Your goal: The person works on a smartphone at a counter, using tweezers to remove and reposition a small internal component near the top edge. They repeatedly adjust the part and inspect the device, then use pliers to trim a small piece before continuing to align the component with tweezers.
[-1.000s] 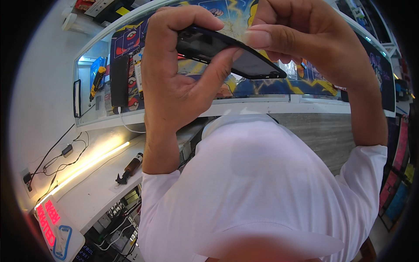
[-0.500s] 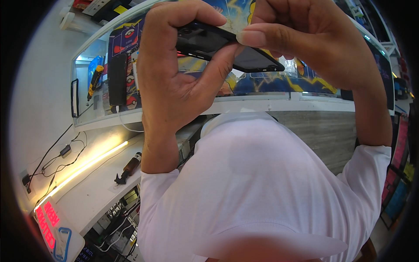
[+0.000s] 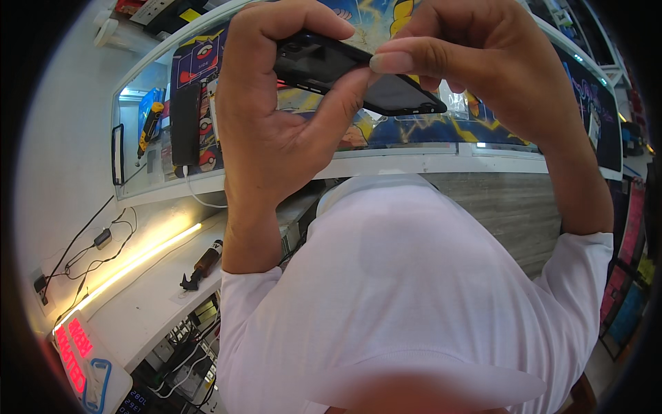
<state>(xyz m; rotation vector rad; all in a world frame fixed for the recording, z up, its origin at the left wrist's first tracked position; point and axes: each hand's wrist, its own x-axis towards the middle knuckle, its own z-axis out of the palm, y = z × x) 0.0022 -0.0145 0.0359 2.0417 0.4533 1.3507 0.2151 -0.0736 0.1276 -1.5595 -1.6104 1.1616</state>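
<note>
A black smartphone (image 3: 317,62) is held tilted above the counter, its long side slanting down to the right. My left hand (image 3: 269,138) grips it, fingers curled over the far edge and thumb pressed on the near side. My right hand (image 3: 483,76) is closed in a pinch, with its thumb tip at the phone's edge near the middle. Whatever lies between those fingertips is hidden. Below the phone lies a blue and yellow cartoon-printed mat (image 3: 448,131).
A dark phone (image 3: 185,127) with a white cable plugged in lies on the left of the glass-topped counter (image 3: 407,164). Beside it is a yellow and black pen-like tool (image 3: 150,125). A brown bottle with a black top (image 3: 203,262) lies on the lower white shelf (image 3: 138,314).
Both hands and the phone have shifted very slightly to the left. The right forearm has moved inward a little; the hold and the pinch look the same.
</note>
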